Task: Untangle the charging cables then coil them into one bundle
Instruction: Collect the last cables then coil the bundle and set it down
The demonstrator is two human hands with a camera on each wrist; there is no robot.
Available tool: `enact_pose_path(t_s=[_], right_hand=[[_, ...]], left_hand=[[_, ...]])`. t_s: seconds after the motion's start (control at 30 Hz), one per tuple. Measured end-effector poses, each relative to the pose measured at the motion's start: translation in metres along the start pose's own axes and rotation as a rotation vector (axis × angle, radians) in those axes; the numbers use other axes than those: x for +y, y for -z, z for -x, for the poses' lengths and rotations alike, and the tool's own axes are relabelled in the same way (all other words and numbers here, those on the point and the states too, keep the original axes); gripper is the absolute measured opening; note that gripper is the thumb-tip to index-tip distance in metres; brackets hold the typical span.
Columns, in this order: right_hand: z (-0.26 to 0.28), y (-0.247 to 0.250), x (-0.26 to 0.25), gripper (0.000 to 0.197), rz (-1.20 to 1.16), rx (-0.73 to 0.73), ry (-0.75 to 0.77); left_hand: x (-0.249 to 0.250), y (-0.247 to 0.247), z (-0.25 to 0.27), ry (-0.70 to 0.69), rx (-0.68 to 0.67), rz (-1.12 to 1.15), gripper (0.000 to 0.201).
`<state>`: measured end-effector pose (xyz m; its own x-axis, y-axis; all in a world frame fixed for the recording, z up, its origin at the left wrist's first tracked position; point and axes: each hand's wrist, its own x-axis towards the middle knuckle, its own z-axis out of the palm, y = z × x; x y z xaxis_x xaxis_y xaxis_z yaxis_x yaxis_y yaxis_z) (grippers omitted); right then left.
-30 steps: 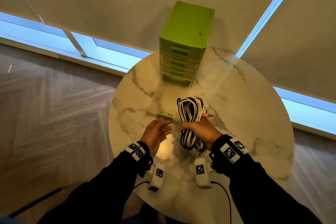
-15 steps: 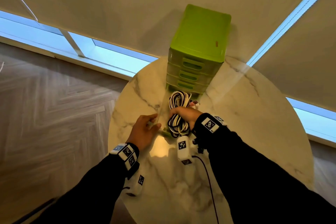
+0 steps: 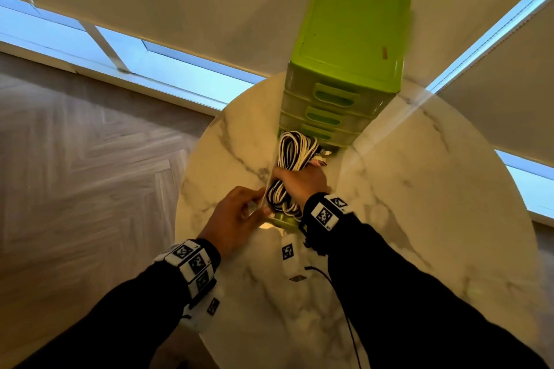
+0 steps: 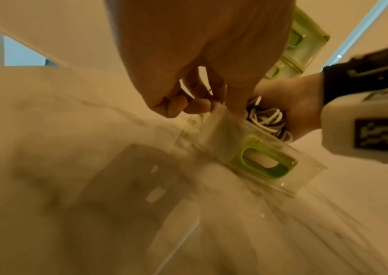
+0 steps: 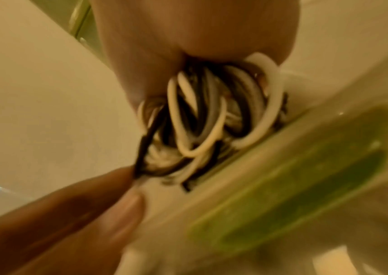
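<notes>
The right hand grasps the coiled black-and-white charging cable bundle, lowering it into the clear green-handled plastic drawer on the marble table, which the left hand pinches steady, apparently for stowing

Glossy veined marble table, clear plastic drawer, smooth green plastic drawer unit, herringbone wood floor.
</notes>
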<state>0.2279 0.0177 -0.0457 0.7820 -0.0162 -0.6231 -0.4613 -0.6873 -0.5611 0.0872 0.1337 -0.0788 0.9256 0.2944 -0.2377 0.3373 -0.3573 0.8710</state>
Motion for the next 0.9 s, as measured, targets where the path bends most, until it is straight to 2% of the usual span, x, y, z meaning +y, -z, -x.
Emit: enact_pose_path(t_s=[0.07, 0.17, 0.27, 0.37, 0.4, 0.47, 0.53, 0.63, 0.73, 0.83, 0.9], right_hand=[[-0.002, 0.001, 0.004, 0.085, 0.155, 0.016, 0.069], [-0.005, 0.005, 0.007, 0.058, -0.001, -0.052, 0.181], [-0.007, 0.008, 0.01, 0.033, 0.03, -0.072, 0.237], [-0.008, 0.01, 0.007, 0.027, 0.23, -0.131, 0.305], [-0.009, 0.012, 0.006, 0.03, 0.326, -0.167, 0.346], [-0.006, 0.02, -0.001, 0.052, 0.519, -0.239, 0.426], [0.0, 0.033, -0.004, 0.061, 0.511, -0.294, 0.401], [0.003, 0.04, 0.005, 0.054, 0.428, -0.29, 0.268], [0.015, 0.041, 0.017, 0.051, 0.325, -0.192, 0.28], [0.029, 0.035, 0.034, 0.078, 0.191, 0.003, 0.438], [0.035, 0.028, 0.043, 0.081, 0.187, 0.086, 0.517]], left_hand=[[0.007, 0.008, -0.006, 0.036, -0.066, -0.084, 0.047], [0.025, 0.023, -0.025, 0.044, -0.133, -0.269, 0.037], [0.052, 0.031, -0.049, -0.057, -0.025, -0.189, 0.023], [0.078, 0.013, -0.075, -0.165, -0.041, -0.118, 0.015], [0.083, 0.004, -0.083, -0.175, -0.063, -0.121, 0.014], [0.092, -0.013, -0.097, -0.166, -0.07, -0.115, 0.018], [0.096, -0.025, -0.108, -0.127, -0.065, -0.123, 0.021], [0.097, -0.039, -0.118, -0.07, -0.096, -0.182, 0.028], [0.097, -0.047, -0.125, -0.064, -0.136, -0.272, 0.033], [0.098, -0.047, -0.127, -0.103, -0.175, -0.272, 0.032], [0.1, -0.042, -0.128, -0.121, -0.206, -0.286, 0.021]])
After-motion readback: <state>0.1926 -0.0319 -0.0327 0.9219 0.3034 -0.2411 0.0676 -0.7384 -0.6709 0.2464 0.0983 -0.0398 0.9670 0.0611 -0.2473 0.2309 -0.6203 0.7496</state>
